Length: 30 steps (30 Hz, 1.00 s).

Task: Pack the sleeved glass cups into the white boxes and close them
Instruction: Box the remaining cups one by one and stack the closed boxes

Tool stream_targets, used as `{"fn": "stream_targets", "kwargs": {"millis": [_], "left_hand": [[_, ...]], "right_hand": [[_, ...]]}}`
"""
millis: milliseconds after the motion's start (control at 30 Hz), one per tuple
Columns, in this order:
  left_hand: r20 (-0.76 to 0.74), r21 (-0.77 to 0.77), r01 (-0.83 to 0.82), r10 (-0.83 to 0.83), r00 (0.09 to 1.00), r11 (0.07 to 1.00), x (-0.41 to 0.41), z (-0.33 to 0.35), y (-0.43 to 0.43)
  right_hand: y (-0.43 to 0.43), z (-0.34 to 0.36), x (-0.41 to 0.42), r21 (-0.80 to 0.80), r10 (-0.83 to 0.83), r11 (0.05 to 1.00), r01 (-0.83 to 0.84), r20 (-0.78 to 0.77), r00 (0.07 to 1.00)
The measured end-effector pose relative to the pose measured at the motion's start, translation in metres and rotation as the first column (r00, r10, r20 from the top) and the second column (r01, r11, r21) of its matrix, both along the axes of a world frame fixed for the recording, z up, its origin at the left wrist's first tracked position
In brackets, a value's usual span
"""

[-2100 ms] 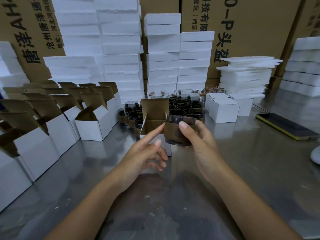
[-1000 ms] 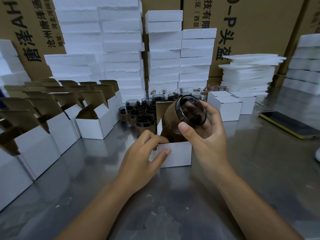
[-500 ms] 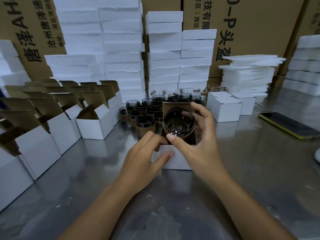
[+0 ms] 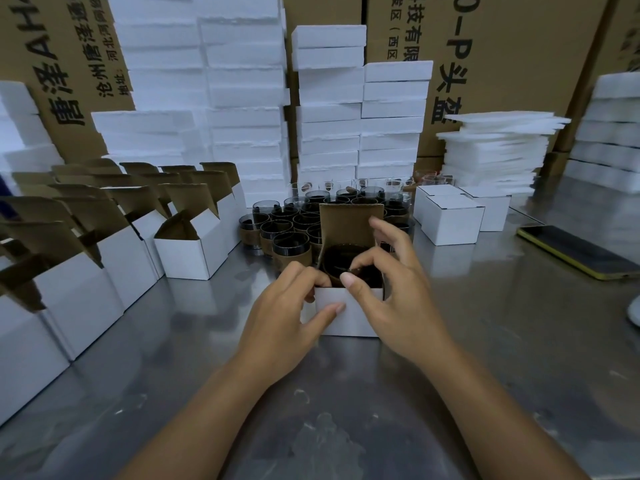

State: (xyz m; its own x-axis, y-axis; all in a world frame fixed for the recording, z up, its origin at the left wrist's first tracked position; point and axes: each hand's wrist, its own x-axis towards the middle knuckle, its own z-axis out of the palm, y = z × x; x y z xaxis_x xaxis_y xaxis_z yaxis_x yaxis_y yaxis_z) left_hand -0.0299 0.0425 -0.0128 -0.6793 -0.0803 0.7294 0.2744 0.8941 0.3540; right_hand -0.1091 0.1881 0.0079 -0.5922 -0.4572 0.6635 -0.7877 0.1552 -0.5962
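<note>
The sleeved cup (image 4: 341,263) sat upright inside the open white box (image 4: 349,313) on the counter (image 4: 485,341). The right grip (image 4: 391,299) pinched its rim between thumb and forefinger, and the left grip (image 4: 287,317) clutched the box's near-left corner.

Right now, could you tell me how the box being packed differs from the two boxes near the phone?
The box being packed has its lid standing up; the two boxes near the phone are closed. The open box shows a sleeved cup; the two boxes hide any contents. Both are white.
</note>
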Motion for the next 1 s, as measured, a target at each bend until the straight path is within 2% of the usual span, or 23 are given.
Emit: {"fn": "stream_targets", "kwargs": {"millis": [267,333,367,433,500,533,633,733,1000], "left_hand": [[-0.007,-0.01,0.005,-0.005,1.0,1.0,-0.002,-0.002,-0.002],[-0.01,-0.004,0.01,-0.01,1.0,1.0,-0.002,-0.002,-0.004],[-0.016,0.015,0.017,-0.017,1.0,1.0,-0.002,-0.002,-0.004],[-0.035,0.121,0.04,-0.036,0.999,0.992,-0.002,-0.002,-0.005],[-0.039,0.271,0.062,-0.053,0.998,0.961,-0.003,-0.001,-0.005],[-0.033,0.328,0.073,-0.066,0.997,0.942,-0.004,-0.001,-0.005],[0.014,0.362,0.087,-0.098,0.995,0.928,-0.005,-0.003,-0.007],[0.108,0.341,0.064,-0.107,0.988,0.938,-0.005,-0.005,-0.007],[0.174,0.37,0.033,-0.104,0.979,0.929,-0.003,-0.006,-0.005]], "right_hand": [[-0.001,-0.008,-0.007,0.174,-0.064,0.979,0.103,-0.216,0.974],[-0.001,-0.007,-0.007,0.157,-0.069,0.982,0.101,-0.2,0.977],[-0.002,-0.006,-0.006,0.104,-0.063,0.991,0.079,-0.147,0.987],[-0.006,-0.004,-0.004,-0.11,-0.011,0.994,0.015,0.039,0.999],[-0.008,0.0,-0.005,-0.351,0.061,0.936,0.024,0.23,0.971],[-0.007,0.001,-0.007,-0.416,0.067,0.906,0.071,0.308,0.949],[-0.005,0.001,-0.016,-0.419,0.088,0.892,0.169,0.527,0.845],[-0.006,0.001,-0.019,-0.387,0.161,0.91,0.145,0.656,0.737],[-0.005,-0.001,-0.018,-0.333,0.18,0.941,0.059,0.641,0.746]]}}
